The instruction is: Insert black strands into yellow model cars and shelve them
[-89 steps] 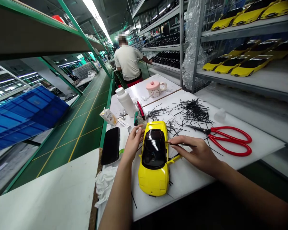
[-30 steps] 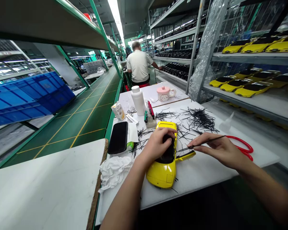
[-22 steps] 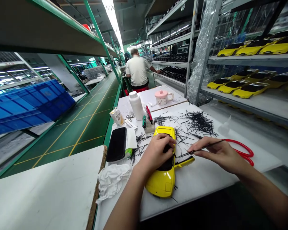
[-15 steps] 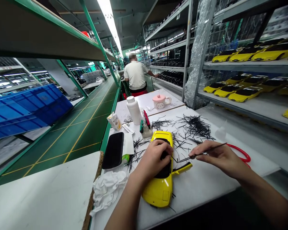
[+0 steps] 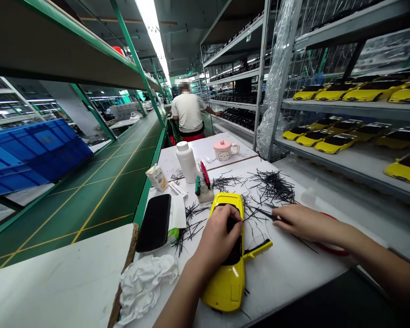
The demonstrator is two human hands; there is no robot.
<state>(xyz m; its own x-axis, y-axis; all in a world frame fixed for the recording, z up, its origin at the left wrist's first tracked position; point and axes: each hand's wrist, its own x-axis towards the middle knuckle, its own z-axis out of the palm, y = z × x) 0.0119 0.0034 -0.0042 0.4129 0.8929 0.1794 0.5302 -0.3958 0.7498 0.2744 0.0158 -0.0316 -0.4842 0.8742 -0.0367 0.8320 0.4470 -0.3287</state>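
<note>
A yellow model car [image 5: 227, 278] with a black roof lies on the white bench [image 5: 287, 273], its right door swung open. My left hand [image 5: 220, 237] rests on the car's roof, fingers curled over it. Just right of the car my right hand [image 5: 302, 221] is low over the bench by the red scissors [image 5: 328, 248]. Its fingers are pinched near thin black strips; whether it holds one I cannot make out. Several loose black strips [image 5: 273, 184] lie scattered behind the car.
A black phone [image 5: 155, 222], crumpled white cloth [image 5: 145, 284], white bottle [image 5: 186, 161], small carton [image 5: 157, 176] and pink mug [image 5: 223, 150] stand on the bench's left and far side. Shelves of yellow cars [image 5: 328, 143] rise at right. A person [image 5: 187, 111] works ahead by the green conveyor [image 5: 102, 182].
My left hand moved from the car's side onto its roof. My right hand, which held a black strip raised, dropped to the bench beside the scissors.
</note>
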